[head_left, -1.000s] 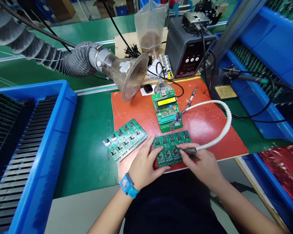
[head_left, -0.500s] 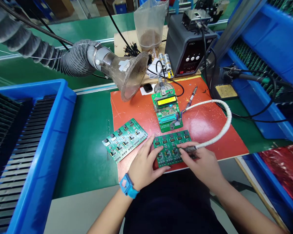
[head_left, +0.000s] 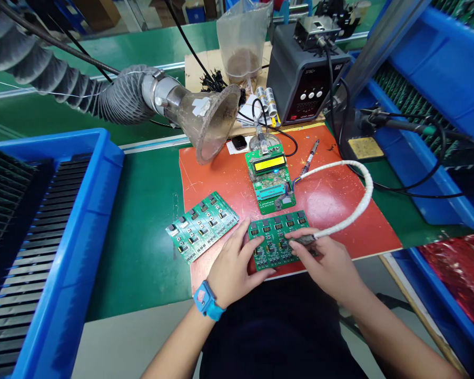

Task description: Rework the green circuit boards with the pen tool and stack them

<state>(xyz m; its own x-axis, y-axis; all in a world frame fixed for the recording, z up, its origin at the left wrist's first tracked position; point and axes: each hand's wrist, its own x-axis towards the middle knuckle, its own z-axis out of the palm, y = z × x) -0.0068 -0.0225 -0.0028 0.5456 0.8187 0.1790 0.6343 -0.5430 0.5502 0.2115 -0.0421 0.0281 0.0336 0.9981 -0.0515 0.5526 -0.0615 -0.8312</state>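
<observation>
A green circuit board panel (head_left: 278, 239) with several small digit displays lies flat on the red mat. My left hand (head_left: 233, 266), with a blue band on its wrist, rests on the panel's left side, fingers spread and thumb near the front edge. My right hand (head_left: 327, 263) pinches a dark probe (head_left: 307, 240) on the end of a white-sleeved cable (head_left: 365, 195). The probe's tip is over the panel's right half; fingers hide whether it touches. Behind the panel is a programmer board (head_left: 270, 181) with a lit yellow screen, where the cable ends.
Left of my hand lie stacked circuit board panels (head_left: 203, 226). A fume extraction hood (head_left: 217, 123) hangs behind them. A pen (head_left: 311, 156) lies on the red mat (head_left: 339, 210). A soldering station (head_left: 306, 73) stands behind. Blue bins (head_left: 75, 237) flank the bench.
My right hand and the probe have shifted very slightly left and up over the panel. My left hand and the panel have stayed in place.
</observation>
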